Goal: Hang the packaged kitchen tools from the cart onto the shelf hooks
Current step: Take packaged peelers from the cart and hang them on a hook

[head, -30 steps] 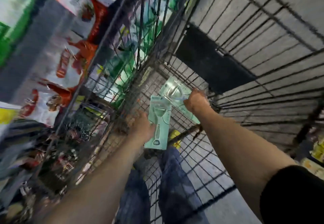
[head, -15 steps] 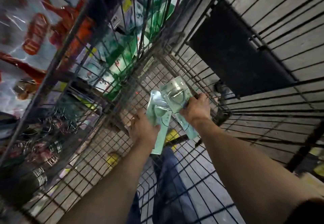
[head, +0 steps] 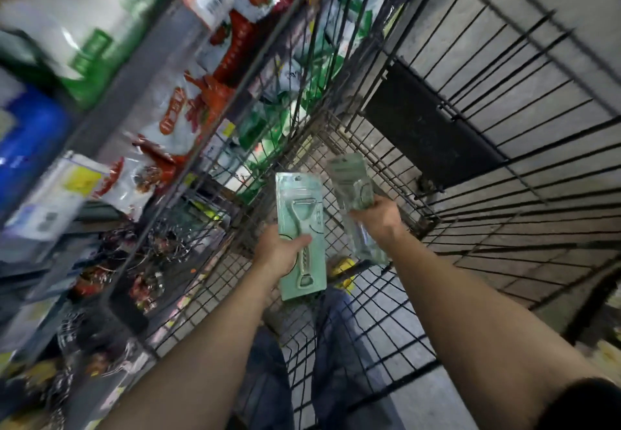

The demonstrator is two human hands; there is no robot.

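I grip one peeler pack (head: 300, 228) in my left hand (head: 279, 254) and a second pack (head: 352, 184) in my right hand (head: 379, 219), both over the cart (head: 339, 147). Their long axes point far; the shelf (head: 134, 86) lies left, nearer my left hand.

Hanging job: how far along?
Done: pickup, over the black wire cart. In hand: left hand grips the pale-green carded peeler pack; right hand grips a blurred green blister pack. Left: hang both on the grey shelf.
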